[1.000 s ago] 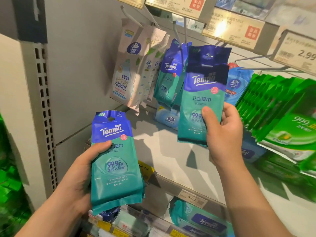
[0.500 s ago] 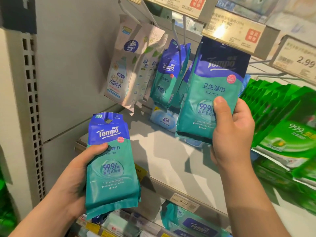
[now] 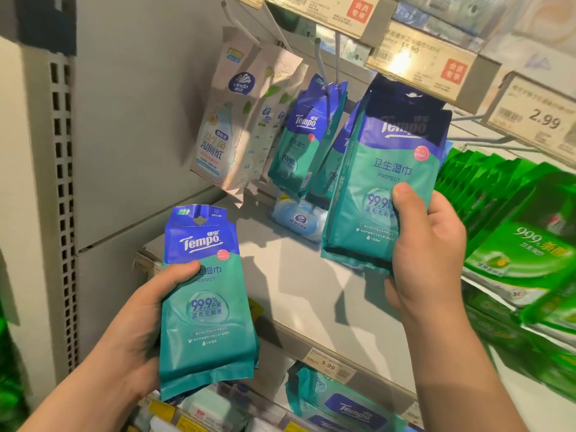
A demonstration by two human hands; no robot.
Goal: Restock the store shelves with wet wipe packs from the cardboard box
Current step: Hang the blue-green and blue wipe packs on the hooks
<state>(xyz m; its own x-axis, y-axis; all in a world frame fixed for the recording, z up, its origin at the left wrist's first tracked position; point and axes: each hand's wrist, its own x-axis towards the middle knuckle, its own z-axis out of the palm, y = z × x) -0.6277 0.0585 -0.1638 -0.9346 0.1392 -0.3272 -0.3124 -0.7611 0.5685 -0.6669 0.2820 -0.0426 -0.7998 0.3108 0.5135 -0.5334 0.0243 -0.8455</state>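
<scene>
Shelf point(image 3: 311, 275) grey, pegs above with hanging Tempo packs point(image 3: 304, 135) and Vinda packs point(image 3: 224, 120); green packs point(image 3: 514, 229) stacked at right. Price tags point(image 3: 542, 120) along upper rail. Right hand point(image 3: 427, 244) grips stack of Tempo wipe packs point(image 3: 389, 157), thumb on front, raised just below peg row. Left hand point(image 3: 140, 322) grips second stack of wipe packs point(image 3: 205, 307), thumb across front, low, in front of shelf edge.

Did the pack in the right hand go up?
Yes. The right hand lifted its pack up toward the price tag; its top now sits just beneath it.
</scene>
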